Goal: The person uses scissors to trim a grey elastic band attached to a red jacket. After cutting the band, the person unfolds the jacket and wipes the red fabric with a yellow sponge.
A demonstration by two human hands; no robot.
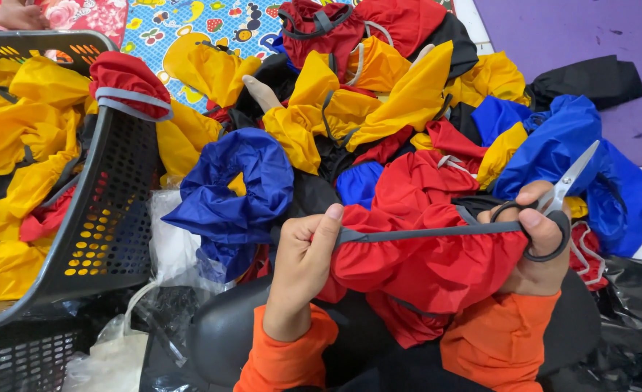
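red fabric with a grey elastic band lies bunched between both hands, low in the middle of the view. the left hand has its grip closed on the band's left end, thumb pressed on top. the right hand pinches the band's other end, pulling it taut, and also holds scissors through the loops, blades pointing up and to the right. orange sleeves cover both wrists. behind lies a heap of yellow, blue, red and black covers. a black perforated basket at left holds yellow ones.
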